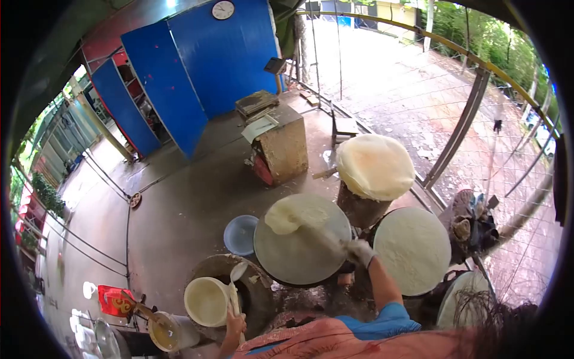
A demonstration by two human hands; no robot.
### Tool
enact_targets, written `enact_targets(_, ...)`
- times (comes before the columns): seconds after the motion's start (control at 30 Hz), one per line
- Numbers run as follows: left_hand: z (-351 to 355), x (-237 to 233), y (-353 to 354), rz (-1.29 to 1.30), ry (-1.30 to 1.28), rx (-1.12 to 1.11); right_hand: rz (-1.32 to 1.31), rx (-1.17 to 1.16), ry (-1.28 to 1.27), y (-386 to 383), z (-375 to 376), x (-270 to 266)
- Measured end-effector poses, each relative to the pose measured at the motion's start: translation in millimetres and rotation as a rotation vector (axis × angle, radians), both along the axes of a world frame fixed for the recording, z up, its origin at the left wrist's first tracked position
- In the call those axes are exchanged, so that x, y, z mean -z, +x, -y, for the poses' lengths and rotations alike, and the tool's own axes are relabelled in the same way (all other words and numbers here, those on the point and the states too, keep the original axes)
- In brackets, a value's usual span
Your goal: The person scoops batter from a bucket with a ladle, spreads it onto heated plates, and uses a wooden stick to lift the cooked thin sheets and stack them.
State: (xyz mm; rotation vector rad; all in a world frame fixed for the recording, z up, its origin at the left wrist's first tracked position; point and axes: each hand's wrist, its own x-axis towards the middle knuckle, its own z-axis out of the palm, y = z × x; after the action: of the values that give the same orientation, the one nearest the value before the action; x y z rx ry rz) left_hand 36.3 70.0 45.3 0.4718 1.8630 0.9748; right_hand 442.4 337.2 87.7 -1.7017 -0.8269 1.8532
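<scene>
At the bottom, my left hand (235,323) is closed around the handle of a ladle (238,271), whose pale bowl points up beside a bucket of batter (189,302). My right hand (360,252), in a whitish glove, is closed on a spreader (323,236) that is blurred by motion. The spreader reaches over a round griddle (293,263), where a patch of pale batter (281,216) lies near the far left edge. A second round griddle (412,251), covered with a pale sheet, stands right of my right hand. My fingertips are hard to make out.
Behind the griddles, a stack of thin round flatbreads (375,166) rests on a stand. A blue basin (241,234) sits left of the griddle. Another bucket (173,332) is at lower left, a worn box-like stand (281,143) ahead, and wire fencing (460,107) at right.
</scene>
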Motion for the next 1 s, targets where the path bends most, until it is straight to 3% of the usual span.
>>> enact_targets(0.03, 11, -13, 6, 0.006, 0.009, 0.014, -0.039, 0.031, 0.130, 4, -14, 17)
enact_targets(0.07, 16, -21, 13, 0.002, -0.004, 0.005, -0.068, 0.063, 0.257, 3, -23, -4)
enact_targets(0.1, 16, -29, 20, 0.116, -0.062, -0.068, -0.038, -0.162, 0.192, 2, -34, 4)
enact_targets(0.23, 21, -55, 30, 0.341, -0.149, -0.176, -0.145, -0.367, 0.040, -4, -6, 27)
enact_targets(0.33, 62, 21, 14, 0.206, -0.011, -0.168, -0.220, -0.419, 0.009, 22, -2, 35)
enact_targets(0.37, 68, 14, 17, 0.163, -0.017, -0.211, -0.112, -0.464, 0.034, 29, -23, 30)
enact_targets(0.4, 72, 13, 18, 0.152, -0.021, -0.222, -0.354, -0.155, 0.198, 13, -43, 70)
enact_targets(0.43, 76, 13, 17, 0.124, -0.040, -0.214, -0.233, -0.009, 0.426, 7, -72, 118)
enact_targets(0.5, 82, 13, 19, 0.083, -0.079, -0.210, -0.130, -0.330, 0.137, -12, -81, 15)
enact_targets(0.53, 83, 10, 22, 0.092, -0.089, -0.204, -0.068, -0.460, 0.034, -22, -73, -3)
enact_targets(0.57, 82, 5, 20, 0.105, -0.089, -0.200, -0.082, -0.468, 0.024, -22, -62, 14)
enact_targets(0.63, 84, -3, 20, 0.155, -0.087, -0.248, -0.332, -0.739, 0.518, -2, -35, 54)
enact_targets(0.67, 79, -5, 25, 0.211, -0.068, -0.285, -0.322, -0.770, 0.514, 6, -30, 52)
enact_targets(0.73, 72, -21, 35, 0.288, -0.028, -0.300, -0.111, -0.663, -0.079, 23, -31, 24)
enact_targets(0.77, 79, -18, 31, 0.352, -0.069, -0.361, -0.278, -0.623, 0.091, 28, -43, 34)
enact_targets(0.8, 83, -18, 28, 0.410, -0.119, -0.413, -0.283, -0.628, 0.088, 16, -52, 26)
enact_targets(0.9, 83, -24, 34, 0.411, -0.049, -0.421, 0.011, -0.604, 0.218, -33, -92, -11)
enact_targets(1.0, 84, -45, 34, 0.403, -0.066, -0.375, -0.046, -0.699, 0.026, -27, -64, -3)
